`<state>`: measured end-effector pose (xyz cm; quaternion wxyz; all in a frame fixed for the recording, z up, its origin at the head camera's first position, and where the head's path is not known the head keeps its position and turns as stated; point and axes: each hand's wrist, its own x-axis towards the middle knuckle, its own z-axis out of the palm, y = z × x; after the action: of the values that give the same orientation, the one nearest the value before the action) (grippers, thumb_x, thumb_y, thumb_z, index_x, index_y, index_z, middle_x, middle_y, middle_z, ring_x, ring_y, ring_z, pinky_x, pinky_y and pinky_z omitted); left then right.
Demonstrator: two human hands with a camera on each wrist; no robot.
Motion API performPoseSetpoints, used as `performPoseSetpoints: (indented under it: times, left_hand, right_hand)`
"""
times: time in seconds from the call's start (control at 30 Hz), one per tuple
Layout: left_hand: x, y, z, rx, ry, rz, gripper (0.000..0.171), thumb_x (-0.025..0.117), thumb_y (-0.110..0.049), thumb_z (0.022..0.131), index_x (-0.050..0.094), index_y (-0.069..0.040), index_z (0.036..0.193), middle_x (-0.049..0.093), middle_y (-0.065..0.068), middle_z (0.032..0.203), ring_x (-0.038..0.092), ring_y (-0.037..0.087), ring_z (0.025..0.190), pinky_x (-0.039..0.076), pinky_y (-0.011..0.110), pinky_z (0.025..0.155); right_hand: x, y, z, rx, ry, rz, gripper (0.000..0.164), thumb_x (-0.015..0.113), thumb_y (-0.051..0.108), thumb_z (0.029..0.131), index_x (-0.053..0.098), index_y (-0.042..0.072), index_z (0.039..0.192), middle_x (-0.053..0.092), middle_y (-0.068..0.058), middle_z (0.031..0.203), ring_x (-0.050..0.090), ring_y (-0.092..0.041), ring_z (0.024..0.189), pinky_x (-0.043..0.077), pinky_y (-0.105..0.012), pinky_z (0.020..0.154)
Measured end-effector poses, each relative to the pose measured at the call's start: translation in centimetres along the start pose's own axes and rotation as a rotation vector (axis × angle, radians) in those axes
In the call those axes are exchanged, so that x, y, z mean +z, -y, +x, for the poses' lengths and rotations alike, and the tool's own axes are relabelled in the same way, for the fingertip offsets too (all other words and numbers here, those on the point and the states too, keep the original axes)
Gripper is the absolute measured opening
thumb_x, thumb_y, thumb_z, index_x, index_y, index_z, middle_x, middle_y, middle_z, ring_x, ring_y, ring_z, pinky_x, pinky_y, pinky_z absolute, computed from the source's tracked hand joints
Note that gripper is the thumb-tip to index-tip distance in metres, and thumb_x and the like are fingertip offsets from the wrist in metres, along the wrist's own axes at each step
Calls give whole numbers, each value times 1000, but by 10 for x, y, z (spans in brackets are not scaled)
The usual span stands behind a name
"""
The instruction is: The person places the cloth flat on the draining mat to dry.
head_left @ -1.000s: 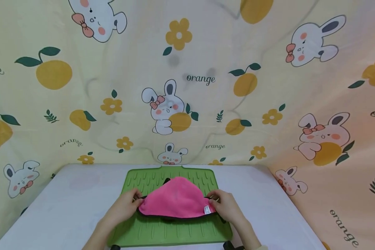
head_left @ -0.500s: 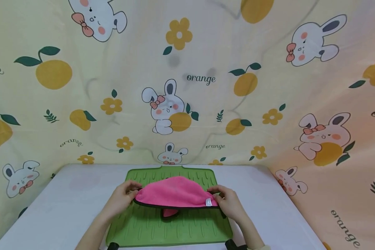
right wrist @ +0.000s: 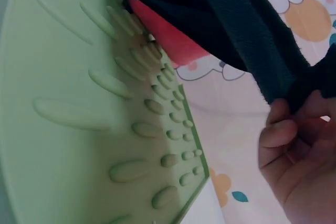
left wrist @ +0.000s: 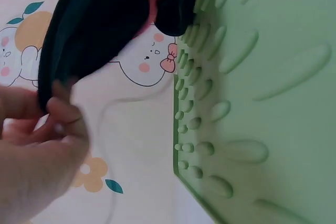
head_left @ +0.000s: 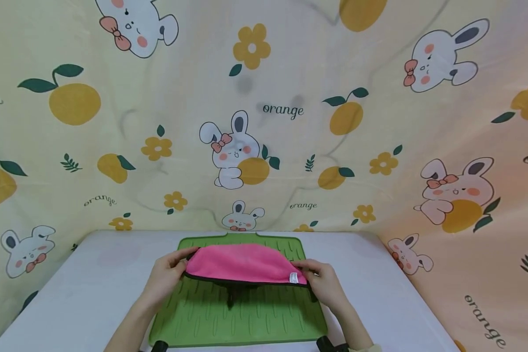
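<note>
A pink fleece piece with black edging and a small white tag [head_left: 294, 278] stretches between my two hands, raised over a green ridged mat [head_left: 193, 325]. My left hand [head_left: 165, 274] pinches its left end between thumb and fingers; my right hand [head_left: 325, 281] pinches the right end. The wrist views show its underside as dark cloth [left wrist: 100, 30], with a patch of pink [right wrist: 165, 32] hanging below. Under the pink fleece [head_left: 246, 264], a dark part dangles over the mat in the head view. Most of its lower layers are hidden from above.
The mat lies on a white table [head_left: 105, 274]. Behind and at the sides hangs a curtain [head_left: 290, 161] printed with rabbits, oranges and flowers. Dark wrist straps [head_left: 327, 343] show at the bottom edge.
Both hands have lifted the pink fleece up and away from the mat, the left hand rising more. Its front edge has risen, baring more mat, and a hanging part now shows beneath.
</note>
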<state>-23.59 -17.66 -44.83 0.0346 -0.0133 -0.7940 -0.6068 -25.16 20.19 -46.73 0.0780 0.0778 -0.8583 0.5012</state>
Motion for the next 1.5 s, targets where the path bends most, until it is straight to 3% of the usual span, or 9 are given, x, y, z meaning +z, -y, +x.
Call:
performPoseSetpoints:
  times: [0.17, 0.27, 0.37, 0.47, 0.6, 0.77, 1.07, 1.27, 1.5]
  left_hand:
    - [-2, -9, -4, 140, -127, -20, 36, 50, -8, 98, 57, -20, 131, 56, 14, 90, 42, 10, 59, 38, 23, 46]
    - [-3, -21, -12, 211, -130, 18, 39, 51, -3, 96, 55, -16, 132, 58, 14, 101, 45, 11, 60, 39, 23, 46]
    - [-5, -21, -12, 220, -52, 81, 45, 49, 4, 94, 52, -15, 134, 54, 12, 124, 48, 13, 63, 42, 24, 49]
    - [-7, -6, -6, 165, 85, 148, 51, 47, 7, 91, 51, -19, 135, 47, 10, 135, 50, 18, 75, 44, 25, 54]
    - [-10, 7, -1, 88, 247, 232, 55, 47, 8, 88, 52, -19, 135, 43, 9, 140, 47, 25, 96, 45, 31, 66]
    - [-16, 13, -2, 97, 391, 319, 48, 51, 5, 87, 55, -12, 133, 46, 13, 140, 41, 29, 120, 43, 39, 84]
    - [-24, 18, -5, 49, 541, 411, 42, 68, -5, 81, 63, -14, 122, 56, 11, 125, 48, 29, 108, 44, 41, 79]
    - [-21, 26, -1, 37, 473, 420, 41, 71, -18, 84, 61, -12, 123, 59, 10, 122, 55, 24, 101, 47, 42, 79]
    - [-11, 36, 6, 96, 285, 360, 37, 63, -1, 86, 59, -5, 122, 57, 15, 123, 61, 17, 85, 50, 28, 65]
  right_hand:
    - [-2, 4, 1, -35, -98, 59, 37, 53, -1, 93, 71, 27, 109, 65, 6, 117, 54, -16, 119, 45, -40, 96]
    - [-3, 6, 1, -57, -130, 76, 40, 51, -3, 93, 69, 25, 116, 61, 6, 123, 50, -15, 122, 46, -31, 94]
    - [-3, 7, 0, -47, -136, 62, 41, 51, -3, 92, 68, 25, 118, 60, 7, 125, 49, -13, 123, 46, -28, 92]
    - [-3, 3, 0, -7, -89, 23, 42, 51, -3, 91, 68, 24, 118, 61, 4, 125, 51, -16, 120, 47, -30, 89]
    - [-2, -4, 0, 30, 109, -83, 44, 50, -6, 89, 67, 21, 119, 60, -6, 126, 56, -21, 91, 46, -26, 67]
    - [-2, -7, -1, -14, 289, -183, 42, 51, -7, 85, 68, 15, 118, 62, -10, 116, 37, -12, 58, 36, -23, 49]
    - [-9, -12, -4, -6, 442, -216, 36, 58, -1, 83, 68, 9, 116, 63, -11, 111, 37, -9, 52, 37, -23, 45]
    - [-4, -17, -3, 19, 301, -233, 27, 64, 12, 87, 67, 10, 114, 62, -11, 113, 50, -11, 63, 45, -25, 53]
    - [6, -19, -1, 66, 93, -207, 30, 63, 2, 87, 66, 11, 114, 63, -9, 109, 54, -11, 63, 45, -26, 49]
